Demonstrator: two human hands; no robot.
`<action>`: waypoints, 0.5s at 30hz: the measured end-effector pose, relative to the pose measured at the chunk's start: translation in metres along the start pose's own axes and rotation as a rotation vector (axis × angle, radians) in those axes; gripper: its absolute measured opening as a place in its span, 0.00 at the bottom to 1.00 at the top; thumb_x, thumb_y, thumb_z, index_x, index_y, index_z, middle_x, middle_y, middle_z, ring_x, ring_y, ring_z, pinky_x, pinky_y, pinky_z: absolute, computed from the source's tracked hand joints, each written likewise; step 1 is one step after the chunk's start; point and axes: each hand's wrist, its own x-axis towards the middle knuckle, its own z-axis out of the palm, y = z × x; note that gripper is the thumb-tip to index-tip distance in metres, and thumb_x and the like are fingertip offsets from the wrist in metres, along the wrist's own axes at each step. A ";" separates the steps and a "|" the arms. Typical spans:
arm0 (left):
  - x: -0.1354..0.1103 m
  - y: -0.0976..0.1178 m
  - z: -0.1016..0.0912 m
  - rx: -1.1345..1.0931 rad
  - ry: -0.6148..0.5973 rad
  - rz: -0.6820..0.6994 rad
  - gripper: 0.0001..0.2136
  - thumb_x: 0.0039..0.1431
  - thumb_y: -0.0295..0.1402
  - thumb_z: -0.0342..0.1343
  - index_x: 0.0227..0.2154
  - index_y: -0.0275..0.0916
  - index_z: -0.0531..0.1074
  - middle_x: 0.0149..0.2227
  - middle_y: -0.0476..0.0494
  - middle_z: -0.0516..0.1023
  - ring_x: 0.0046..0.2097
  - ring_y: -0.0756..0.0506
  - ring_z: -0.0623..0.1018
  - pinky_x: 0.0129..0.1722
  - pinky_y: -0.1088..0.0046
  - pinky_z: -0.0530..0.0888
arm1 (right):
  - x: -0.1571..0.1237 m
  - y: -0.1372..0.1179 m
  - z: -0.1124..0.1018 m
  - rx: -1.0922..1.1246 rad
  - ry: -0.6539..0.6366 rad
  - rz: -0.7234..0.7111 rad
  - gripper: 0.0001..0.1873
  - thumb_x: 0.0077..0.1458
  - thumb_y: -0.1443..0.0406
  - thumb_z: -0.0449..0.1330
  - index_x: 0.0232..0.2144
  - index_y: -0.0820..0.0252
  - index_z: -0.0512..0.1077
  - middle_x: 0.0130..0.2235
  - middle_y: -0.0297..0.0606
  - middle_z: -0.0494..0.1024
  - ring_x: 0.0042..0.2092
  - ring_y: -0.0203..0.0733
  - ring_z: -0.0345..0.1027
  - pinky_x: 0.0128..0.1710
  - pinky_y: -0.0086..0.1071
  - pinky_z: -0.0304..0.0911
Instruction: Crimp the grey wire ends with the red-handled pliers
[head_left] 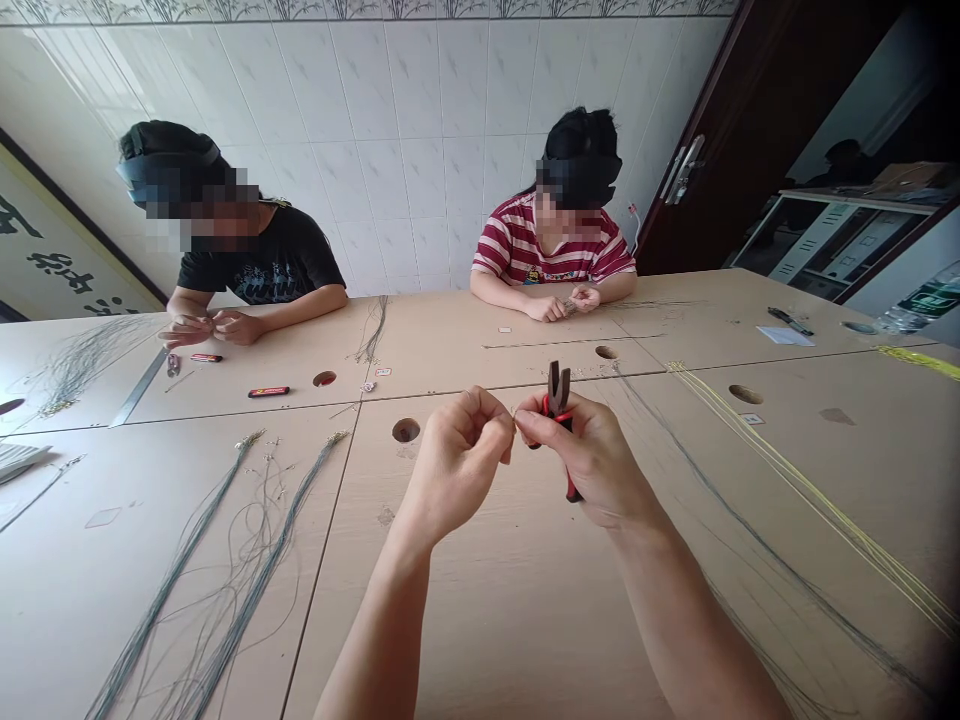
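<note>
My left hand [466, 455] is closed in a pinch, its fingertips meeting those of my right hand above the table. Whatever small thing sits between the fingertips is too small to make out. My right hand [600, 455] is wrapped round a pair of pliers [558, 390] with red and black handles, jaws pointing up and slightly parted. The thumb and forefinger of that hand also pinch together beside my left fingertips. To the right of my hands run a bundle of dark thin cords [739, 500] and a bundle of yellow cords [795, 480].
Two bundles of grey-green cords [176, 560] lie at left with loose strands between. Across the table [480, 610] sit two people working with their hands. Markers [268, 392], round cable holes [406, 430], a metal ruler [140, 388] and a water bottle [922, 300] are around.
</note>
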 end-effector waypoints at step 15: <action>0.001 0.000 -0.002 -0.041 0.030 0.003 0.09 0.56 0.25 0.47 0.22 0.38 0.63 0.19 0.54 0.65 0.22 0.55 0.60 0.21 0.79 0.57 | -0.001 -0.006 0.000 -0.071 -0.005 -0.011 0.11 0.52 0.59 0.61 0.22 0.58 0.69 0.25 0.32 0.65 0.30 0.35 0.57 0.32 0.31 0.57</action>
